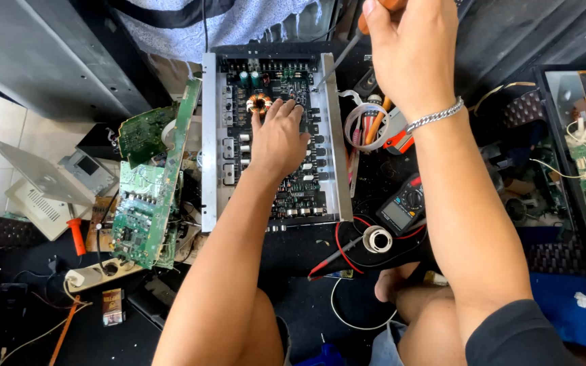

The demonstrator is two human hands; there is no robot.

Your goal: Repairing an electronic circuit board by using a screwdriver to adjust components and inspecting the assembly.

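In the middle of the frame the left hand (278, 139) lies open, palm down, fingers spread on the circuit board (272, 135) inside an open metal case (208, 149), fingertips just beside a copper coil (260, 103). At the top right the right hand (412, 51) is closed around an orange-handled screwdriver (339, 62), its shaft slanting down toward the case's upper right edge. A multimeter (403, 205) and a solder spool (377, 238) sit right of the case; loose green boards (145, 203) lean at its left.

Both forearms were bare; the right wrist wore a silver chain bracelet (435, 116) (chunky links), a dark short sleeve (517, 332) above, denim shorts (391, 342) below.
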